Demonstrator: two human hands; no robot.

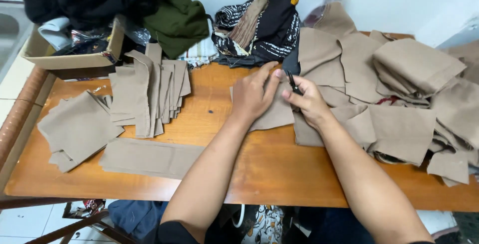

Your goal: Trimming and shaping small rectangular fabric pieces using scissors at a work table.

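Your left hand (253,96) presses a tan cloth piece (274,114), matt and finely woven; your right hand (308,103) holds a small black tool (293,82) with a dull sheen, its material unclear; the table (279,169) is orange-brown wood, smooth and lightly glossy; the stacked tan pieces (149,92) are the same matt cloth; the box (75,59) is plain, matt cardboard; the dark green garment (179,22) looks soft and fuzzy; the spray bottle (324,4) is clear, glossy plastic.
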